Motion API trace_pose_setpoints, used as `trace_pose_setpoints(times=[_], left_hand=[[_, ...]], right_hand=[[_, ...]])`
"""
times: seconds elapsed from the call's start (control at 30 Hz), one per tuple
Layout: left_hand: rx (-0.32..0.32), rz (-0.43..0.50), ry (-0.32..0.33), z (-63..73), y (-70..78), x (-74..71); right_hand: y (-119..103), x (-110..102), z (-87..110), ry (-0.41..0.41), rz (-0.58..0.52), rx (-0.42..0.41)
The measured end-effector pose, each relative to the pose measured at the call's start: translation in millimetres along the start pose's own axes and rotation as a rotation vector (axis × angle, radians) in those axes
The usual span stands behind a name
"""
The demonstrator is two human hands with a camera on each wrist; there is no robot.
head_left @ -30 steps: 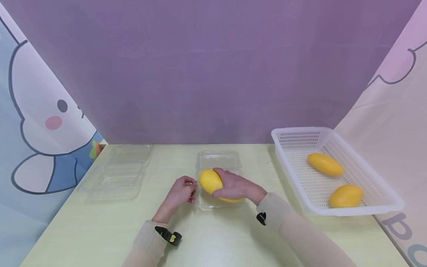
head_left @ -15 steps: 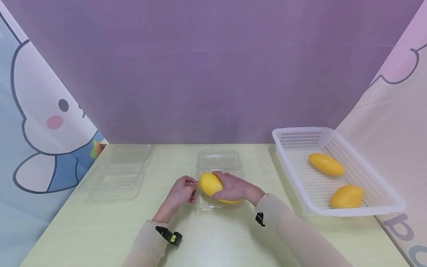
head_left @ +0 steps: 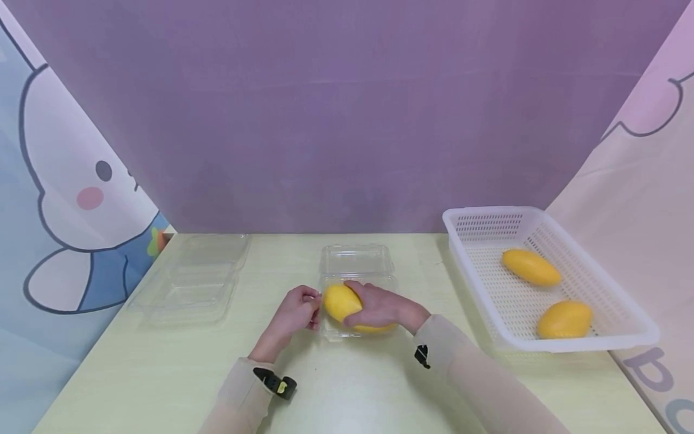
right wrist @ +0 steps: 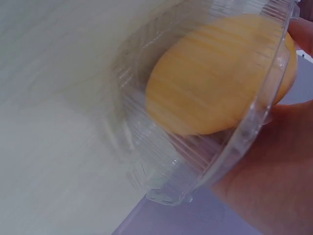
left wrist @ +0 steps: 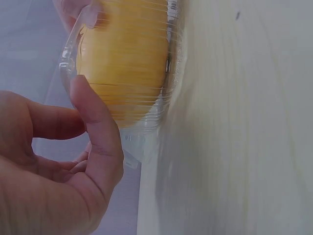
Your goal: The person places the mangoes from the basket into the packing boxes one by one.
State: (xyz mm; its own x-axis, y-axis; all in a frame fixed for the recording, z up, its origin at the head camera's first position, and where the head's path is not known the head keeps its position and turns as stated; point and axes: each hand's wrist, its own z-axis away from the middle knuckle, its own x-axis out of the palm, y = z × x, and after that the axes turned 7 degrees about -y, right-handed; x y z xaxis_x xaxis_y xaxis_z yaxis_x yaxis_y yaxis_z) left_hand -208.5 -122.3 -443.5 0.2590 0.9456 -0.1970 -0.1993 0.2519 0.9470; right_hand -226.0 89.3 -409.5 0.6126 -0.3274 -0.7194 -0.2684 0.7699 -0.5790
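Left hand (head_left: 295, 311): pinches the clear clamshell's (head_left: 356, 261) left rim
Right hand (head_left: 376, 304): grips a mango (head_left: 340, 302) in the clamshell
White basket (head_left: 585, 345): right of the clamshell, two mangoes (head_left: 531, 267) inside

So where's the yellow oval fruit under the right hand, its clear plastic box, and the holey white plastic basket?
Yellow oval fruit (head_left: 339, 301): head view, its left end.
Clear plastic box (head_left: 355, 261): head view, its open lid.
Holey white plastic basket (head_left: 588, 345): head view, its front rim.
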Motion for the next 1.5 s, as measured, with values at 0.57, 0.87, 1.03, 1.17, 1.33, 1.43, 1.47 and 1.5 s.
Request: trace_pose_setpoints(times=[0.57, 0.87, 1.03, 1.17, 1.33, 1.43, 1.47, 1.5], left_hand=[[0.007, 0.004, -0.003, -1.0, 0.0, 0.6], [0.013, 0.0, -0.007, -1.6, -0.9, 0.7], [0.019, 0.002, -0.01, -1.5, -1.5, 0.3], [0.02, 0.0, -0.013, -1.2, -2.1, 0.7], [0.024, 0.005, -0.01, -1.2, -2.2, 0.9], [0.026, 0.005, -0.007, -1.5, -2.3, 0.9], [0.027, 0.004, -0.007, -1.6, -2.3, 0.9], [0.027, 0.003, -0.006, -1.6, -2.4, 0.8]], right_hand=[[-9.9, -4.0, 12.6, 0.117, 0.156, 0.024], [-12.3, -17.1, 22.4, 0.145, 0.14, 0.042], [-15.3, -26.7, 27.7, 0.167, 0.109, 0.016], [-15.5, -34.3, 29.3, 0.209, 0.075, 0.002], [-13.7, -40.9, 29.9, 0.299, 0.074, 0.016], [-10.2, -42.5, 29.5, 0.356, 0.06, 0.036], [-8.4, -42.8, 29.1, 0.373, 0.048, 0.043], [-6.3, -42.9, 28.5, 0.389, 0.035, 0.05]])
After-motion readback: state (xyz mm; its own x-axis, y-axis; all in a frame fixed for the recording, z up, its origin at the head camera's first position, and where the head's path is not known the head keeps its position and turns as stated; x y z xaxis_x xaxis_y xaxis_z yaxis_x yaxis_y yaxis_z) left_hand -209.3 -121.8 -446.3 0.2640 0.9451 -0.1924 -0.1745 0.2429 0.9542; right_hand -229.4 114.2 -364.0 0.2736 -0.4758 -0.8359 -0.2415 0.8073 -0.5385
